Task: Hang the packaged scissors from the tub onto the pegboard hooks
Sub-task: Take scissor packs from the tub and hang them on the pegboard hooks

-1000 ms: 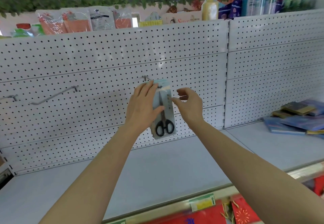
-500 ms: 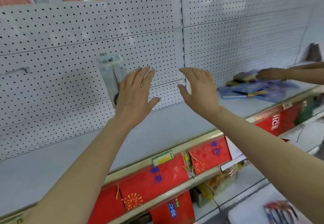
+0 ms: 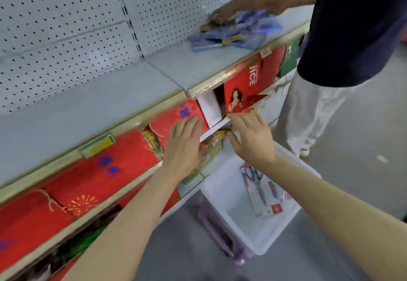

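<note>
A white plastic tub [image 3: 222, 195] with a purple handle stands on the floor below the shelves. Inside it lies a packaged pair of scissors [image 3: 263, 190], blades pointing toward me. My left hand [image 3: 184, 146] hovers empty with fingers spread in front of the red packs on the lower shelf. Just right of it, above the tub's far rim, my right hand [image 3: 251, 137] is also empty with spread fingers. The white pegboard [image 3: 66, 27] fills the upper left; no hook or hung package shows in this view.
Another person in a dark top and pale trousers [image 3: 312, 109] stands at the right, a hand on blue packages [image 3: 233, 32] on the grey shelf [image 3: 92, 102]. Red packs [image 3: 92, 170] line the lower shelves. Grey floor lies right of the tub.
My view swung down and right from the pegboard to the floor tub. Both hands let go of the hung scissors package and dropped toward the tub. The hung package is out of view.
</note>
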Motion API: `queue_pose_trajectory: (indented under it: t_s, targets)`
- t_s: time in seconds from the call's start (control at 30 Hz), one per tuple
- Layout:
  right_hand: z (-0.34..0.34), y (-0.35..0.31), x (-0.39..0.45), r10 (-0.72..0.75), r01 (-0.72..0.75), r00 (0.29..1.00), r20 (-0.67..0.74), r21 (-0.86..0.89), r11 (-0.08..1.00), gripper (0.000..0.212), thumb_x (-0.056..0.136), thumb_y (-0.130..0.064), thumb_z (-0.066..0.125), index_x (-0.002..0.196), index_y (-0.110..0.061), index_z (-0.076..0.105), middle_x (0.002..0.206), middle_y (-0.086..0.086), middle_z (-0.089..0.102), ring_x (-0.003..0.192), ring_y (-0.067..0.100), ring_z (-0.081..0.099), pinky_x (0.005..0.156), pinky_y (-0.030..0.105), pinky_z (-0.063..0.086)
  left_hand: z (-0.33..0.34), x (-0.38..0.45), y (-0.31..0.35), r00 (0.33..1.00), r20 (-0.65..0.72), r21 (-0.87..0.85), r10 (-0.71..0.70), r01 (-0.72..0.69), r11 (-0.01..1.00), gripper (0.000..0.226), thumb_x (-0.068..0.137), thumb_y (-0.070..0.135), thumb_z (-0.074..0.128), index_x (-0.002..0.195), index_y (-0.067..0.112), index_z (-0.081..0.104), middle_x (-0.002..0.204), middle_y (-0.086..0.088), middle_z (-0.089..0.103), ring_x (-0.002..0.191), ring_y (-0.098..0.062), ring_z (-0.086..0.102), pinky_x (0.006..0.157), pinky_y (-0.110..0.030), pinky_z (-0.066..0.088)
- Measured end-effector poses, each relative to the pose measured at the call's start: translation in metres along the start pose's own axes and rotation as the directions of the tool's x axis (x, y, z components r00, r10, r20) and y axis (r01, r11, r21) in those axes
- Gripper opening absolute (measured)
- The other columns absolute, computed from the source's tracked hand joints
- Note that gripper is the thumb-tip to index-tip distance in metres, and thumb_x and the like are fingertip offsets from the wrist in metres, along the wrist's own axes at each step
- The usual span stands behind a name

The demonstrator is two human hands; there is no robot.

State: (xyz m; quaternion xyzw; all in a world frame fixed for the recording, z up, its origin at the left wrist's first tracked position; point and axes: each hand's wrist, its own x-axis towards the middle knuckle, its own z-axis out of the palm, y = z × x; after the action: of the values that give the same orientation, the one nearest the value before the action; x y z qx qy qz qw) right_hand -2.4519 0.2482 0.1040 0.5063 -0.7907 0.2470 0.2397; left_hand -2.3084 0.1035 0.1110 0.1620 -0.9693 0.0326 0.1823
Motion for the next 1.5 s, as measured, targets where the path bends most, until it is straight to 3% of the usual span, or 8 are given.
queue_pose_trajectory:
  t_s: [0.2,0.43,0.6,0.77,0.9,1.1,1.33,1.5]
  targets:
    - [0.034,0.093,-0.111,0.23,-0.213,0.954,0.194,-0.104,0.971,0.038,0.082,-0.022,0.049,0.107,-0.002,0.069,0.099,0.011,0.072,0.088,0.034,0.067,0.087,0.037,0.037,0.127,0.0,0.069,0.944,0.296,-0.046,0.149,-0.142,0.989,0.079,0.065,0.043,0.082,0.132,0.012,0.055,0.136,-0.004,0.053,0.124,-0.028,0.048,0.104,-0.04,0.031]
    - [0.078,0.156,-0.205,0.348,-0.304,0.882,0.319,-0.179,0.936,0.028,0.079,-0.01,0.07,0.106,-0.004,0.069,0.096,0.009,0.071,0.086,0.034,0.066,0.082,0.043,0.049,0.263,0.008,0.134,0.746,0.439,-0.069,0.5,-0.527,0.847,0.023,0.051,0.013,0.081,0.071,0.013,0.07,0.078,-0.003,0.065,0.077,-0.026,0.061,0.075,-0.033,0.039]
    - [0.099,0.175,-0.256,0.409,-0.355,0.831,0.376,-0.207,0.912,0.04,0.066,-0.003,0.077,0.105,-0.007,0.069,0.092,0.006,0.07,0.081,0.031,0.065,0.08,0.04,0.05,0.363,0.032,0.186,0.447,0.706,-0.137,0.549,-0.674,0.726,0.048,0.096,0.011,0.046,0.144,0.01,0.04,0.154,-0.007,0.035,0.144,-0.026,0.026,0.116,-0.042,0.022]
    - [0.111,0.183,-0.289,0.427,-0.361,0.8,0.423,-0.23,0.904,0.04,0.069,-0.006,0.076,0.108,-0.002,0.069,0.098,0.01,0.071,0.081,0.033,0.066,0.077,0.043,0.054,0.422,0.044,0.221,0.294,0.781,-0.125,0.551,-0.791,0.599,0.071,0.099,0.019,0.049,0.156,0.024,0.008,0.166,0.0,0.006,0.152,-0.023,0.002,0.121,-0.049,0.005]
    - [0.116,0.191,-0.296,0.427,-0.353,0.795,0.432,-0.243,0.903,0.038,0.071,-0.007,0.07,0.109,-0.004,0.07,0.102,0.008,0.071,0.084,0.03,0.067,0.079,0.041,0.053,0.421,0.038,0.214,0.32,0.679,-0.095,0.661,-0.854,0.511,0.054,0.098,0.016,0.046,0.15,0.017,0.03,0.15,-0.009,0.04,0.138,-0.03,0.035,0.12,-0.048,0.016]
    - [0.138,0.223,-0.276,0.439,-0.354,0.756,0.486,-0.261,0.898,0.043,0.064,0.001,0.078,0.106,-0.006,0.069,0.096,0.007,0.07,0.082,0.032,0.066,0.072,0.04,0.054,0.371,0.03,0.163,0.337,0.356,-0.167,0.872,-0.895,0.414,0.011,0.07,0.007,0.066,0.069,0.018,0.066,0.071,0.002,0.06,0.073,-0.023,0.056,0.073,-0.032,0.045]
    - [0.218,0.24,-0.231,0.618,-0.667,0.045,0.785,-0.438,0.603,0.065,0.08,-0.05,0.068,0.128,-0.01,0.051,0.123,0.011,0.053,0.117,0.034,0.046,0.097,0.041,0.046,0.292,-0.007,0.092,0.568,0.27,-0.299,0.778,-0.718,0.628,0.026,0.071,-0.003,0.045,0.073,0.018,0.06,0.072,0.002,0.06,0.068,-0.02,0.054,0.059,-0.028,0.044]
    - [0.252,0.213,-0.239,0.786,-0.599,0.031,0.617,-0.618,0.509,0.099,0.067,-0.051,0.074,0.141,-0.004,0.028,0.13,0.016,0.036,0.118,0.035,0.038,0.099,0.04,0.035,0.243,-0.033,0.067,0.805,0.215,-0.39,0.553,-0.448,0.805,0.028,0.069,-0.004,0.043,0.067,0.017,0.061,0.072,0.003,0.061,0.066,-0.022,0.058,0.06,-0.03,0.045]
